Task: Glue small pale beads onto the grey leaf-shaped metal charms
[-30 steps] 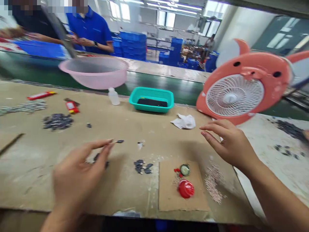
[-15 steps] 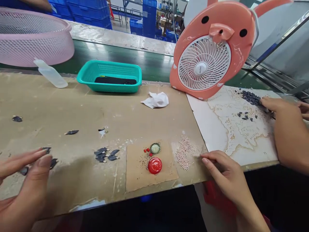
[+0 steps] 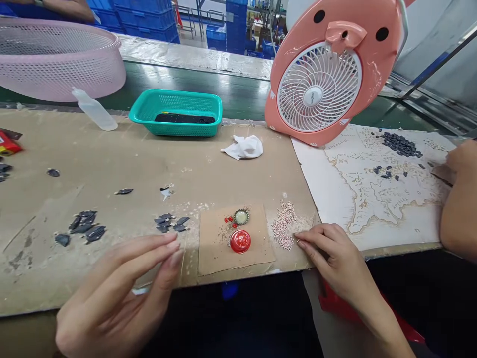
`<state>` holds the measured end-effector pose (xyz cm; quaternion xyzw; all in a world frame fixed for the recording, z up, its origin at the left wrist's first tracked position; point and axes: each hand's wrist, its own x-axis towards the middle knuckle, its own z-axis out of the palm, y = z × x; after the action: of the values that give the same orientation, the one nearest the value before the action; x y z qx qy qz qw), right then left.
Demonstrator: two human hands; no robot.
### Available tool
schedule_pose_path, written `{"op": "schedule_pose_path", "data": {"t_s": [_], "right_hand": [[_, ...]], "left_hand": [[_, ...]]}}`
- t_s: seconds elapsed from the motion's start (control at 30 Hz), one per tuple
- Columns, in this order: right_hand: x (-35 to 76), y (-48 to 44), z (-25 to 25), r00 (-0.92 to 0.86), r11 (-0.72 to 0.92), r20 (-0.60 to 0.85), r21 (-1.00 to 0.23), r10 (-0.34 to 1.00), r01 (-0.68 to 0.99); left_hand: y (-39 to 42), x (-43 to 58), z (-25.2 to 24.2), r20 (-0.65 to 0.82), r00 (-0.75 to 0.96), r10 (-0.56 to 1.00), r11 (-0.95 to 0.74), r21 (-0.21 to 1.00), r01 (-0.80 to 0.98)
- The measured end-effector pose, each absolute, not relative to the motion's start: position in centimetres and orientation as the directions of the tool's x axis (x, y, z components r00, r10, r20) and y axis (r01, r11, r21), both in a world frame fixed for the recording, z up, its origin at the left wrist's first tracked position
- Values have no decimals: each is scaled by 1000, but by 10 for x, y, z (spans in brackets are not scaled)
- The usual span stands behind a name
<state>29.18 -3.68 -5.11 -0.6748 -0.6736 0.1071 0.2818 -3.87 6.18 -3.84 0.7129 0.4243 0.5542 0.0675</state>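
A narrow heap of pale beads (image 3: 284, 226) – long axis running roughly front to back, slightly bowed – just right of a cardboard square (image 3: 214, 256). Right hand (image 3: 333, 251) at the heap's near end: fingers (image 3: 303, 239) lightly curled and close together, tips touching or just beside the lowest beads, nothing visibly pinched. Left hand (image 3: 119, 288) in front of and left of the square: open and empty, fingers loosely extended toward the right, tips just short of a small cluster of dark pointed flakes (image 3: 171, 223). On the square, a red domed cap (image 3: 240, 241), a gold-rimmed round bezel (image 3: 241, 216) and a few tiny red beads (image 3: 228, 219). Farther left of the square, a second group of dark flakes (image 3: 84, 226). Behind the square, a crumpled white cloth (image 3: 244, 147) and a teal plastic basket (image 3: 175, 113) – a black strip inside. Behind and right of the square, a coral pig-shaped fan (image 3: 316, 84); right of the square, a printed map sheet (image 3: 372, 209) under scattered dark pieces, with another person's hand (image 3: 460, 164) at its far edge.
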Motion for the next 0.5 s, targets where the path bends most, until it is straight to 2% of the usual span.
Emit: {"op": "schedule_pose_path", "data": {"t_s": [0.07, 0.13, 0.23, 0.33, 0.43, 0.5], "right_hand": [[293, -35, -50, 44, 93, 248, -514, 968, 853], [295, -33, -51, 34, 110, 265, -508, 964, 855], [293, -31, -52, 50, 129, 311, -530, 949, 838], [275, -37, -49, 97, 171, 374, -619, 922, 766], [240, -48, -40, 162, 228, 425, -726, 891, 649], [214, -54, -34, 167, 283, 432, -790, 886, 544]], "left_hand": [[59, -32, -33, 799, 128, 587, -742, 468, 480], [54, -29, -29, 803, 185, 567, -778, 446, 443], [43, -27, -25, 743, 236, 626, -759, 510, 405], [30, -21, -18, 655, 303, 692, -722, 630, 285], [18, -6, -8, 427, 408, 807, -504, 858, 99], [14, 6, -3, 170, 502, 848, -195, 981, -4]]}}
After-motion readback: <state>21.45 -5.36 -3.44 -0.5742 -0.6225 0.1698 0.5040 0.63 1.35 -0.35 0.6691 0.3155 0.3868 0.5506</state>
